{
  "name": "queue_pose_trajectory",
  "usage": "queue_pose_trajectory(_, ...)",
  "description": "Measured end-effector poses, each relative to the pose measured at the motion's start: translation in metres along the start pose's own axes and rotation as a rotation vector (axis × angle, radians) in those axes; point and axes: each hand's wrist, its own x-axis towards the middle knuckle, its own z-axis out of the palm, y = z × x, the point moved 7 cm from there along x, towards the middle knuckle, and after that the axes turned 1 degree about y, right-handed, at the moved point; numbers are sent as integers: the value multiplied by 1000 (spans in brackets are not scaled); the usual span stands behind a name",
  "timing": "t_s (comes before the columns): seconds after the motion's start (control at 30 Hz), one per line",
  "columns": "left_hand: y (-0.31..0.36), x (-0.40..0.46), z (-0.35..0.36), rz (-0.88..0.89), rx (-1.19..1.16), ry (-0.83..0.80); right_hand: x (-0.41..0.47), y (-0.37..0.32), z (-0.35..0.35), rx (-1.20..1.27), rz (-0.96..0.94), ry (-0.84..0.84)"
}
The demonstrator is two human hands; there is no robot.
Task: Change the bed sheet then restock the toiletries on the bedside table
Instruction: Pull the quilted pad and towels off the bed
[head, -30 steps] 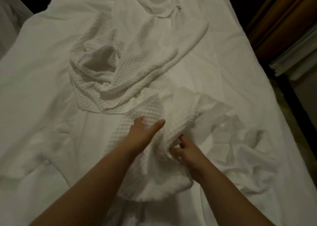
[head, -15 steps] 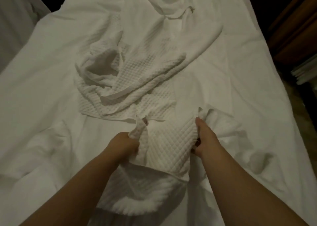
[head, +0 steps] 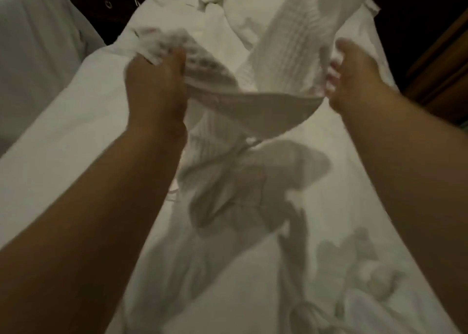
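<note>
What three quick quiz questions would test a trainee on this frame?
1. True or false: both hands grip the waffle cloth.
2. The cloth's stretched edge is: A) flat on the sheet B) lifted above it C) off the bed.
3. Which hand holds a bunched wad of the cloth?

Key: 1 true: left hand and right hand each clutch it. 2 B: it casts a shadow below. 3 left.

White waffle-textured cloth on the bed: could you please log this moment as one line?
left hand: grips white waffle-textured cloth | right hand: grips it | cloth: lifted above white bed sheet
</note>
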Motion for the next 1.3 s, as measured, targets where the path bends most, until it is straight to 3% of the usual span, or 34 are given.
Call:
queue_pose_trajectory(0.1,-55,-46,19,-144,19,-114,-29,73,-25,-219,292,7)
queue_pose_trajectory(0.23,-146,-155,21,-476,164,-258,-111,186,-52,98,782,-245)
queue_pose_trajectory(0.3,-181,-212,15,-621,293,-387,-143,218,-74,82,888,-308)
queue_pose_trajectory(0.33,-192,-238,10,-678,415,-487,-152,231,-92,12,922,-254)
queue_pose_trajectory(0.43,-221,-268,-10,-799,435,-673,-148,240,-157,-412,824,-15)
queue_pose_trajectory(0.53,-227,-224,-48,-658,631,-393,-122,211,-203,-1105,608,15)
queue_pose_trajectory(0.63,-201,-168,-68,-309,973,-169,-111,185,-225,-1631,418,53)
queue_pose_trajectory(0.7,-195,-143,-64,-221,1043,-207,-110,172,-217,-1732,194,142)
queue_pose_trajectory(0.8,-214,-121,-49,-313,1161,-416,-105,180,-173,-1450,-93,-4)
queue_pose_trajectory(0.83,-226,-115,-49,-397,1125,-438,-104,191,-160,-1395,-65,-80)
queue_pose_trajectory(0.93,-252,-115,-51,-681,884,-424,-101,226,-150,-1538,185,-171)
queue_pose_trajectory(1.0,-243,-112,-40,-549,965,-513,-96,233,-155,-1509,312,-165)
queue_pose_trajectory(1.07,-209,-98,-31,-221,1128,-486,-89,224,-156,-1439,307,-149)
queue_pose_trajectory(1.2,-123,-70,-32,425,1280,-344,-87,175,-153,-1348,-80,-79)
queue_pose_trajectory(1.3,-99,-88,-54,679,1391,-425,-119,155,-154,-1193,-357,-144)
